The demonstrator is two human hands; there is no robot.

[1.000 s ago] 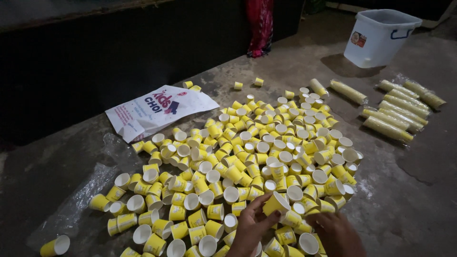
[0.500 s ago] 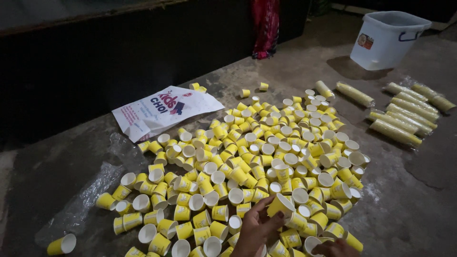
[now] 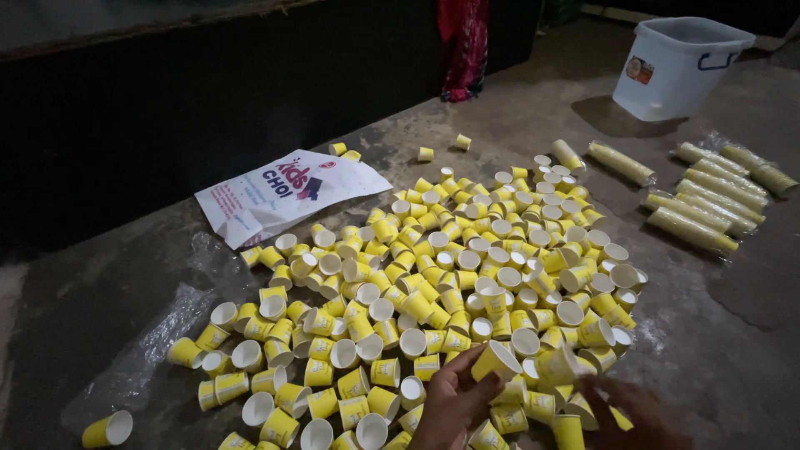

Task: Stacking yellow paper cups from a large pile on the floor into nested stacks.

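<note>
Your left hand [image 3: 454, 400] holds a small yellow paper cup with a white inside [image 3: 496, 360], fingers curled about its lower end, the cup tilted with its open mouth turned up and to the right, just above the near edge of the heap. Your right hand [image 3: 629, 412], blurred at the bottom of the frame, hangs low over the cups beside it; whether its fingers are spread or closed on anything cannot be told. Around both hands lies a wide heap of loose yellow paper cups [image 3: 450, 275], tumbled on their sides across the grey concrete floor [image 3: 733, 350]. Crumpled clear plastic film [image 3: 158, 342] lies at the heap's left edge, and a white printed bag [image 3: 283, 196] lies flat beyond it. At far right, long wrapped sleeves of stacked yellow cups [image 3: 700, 208] lie side by side, with a white plastic bucket [image 3: 679, 67] behind them.
</note>
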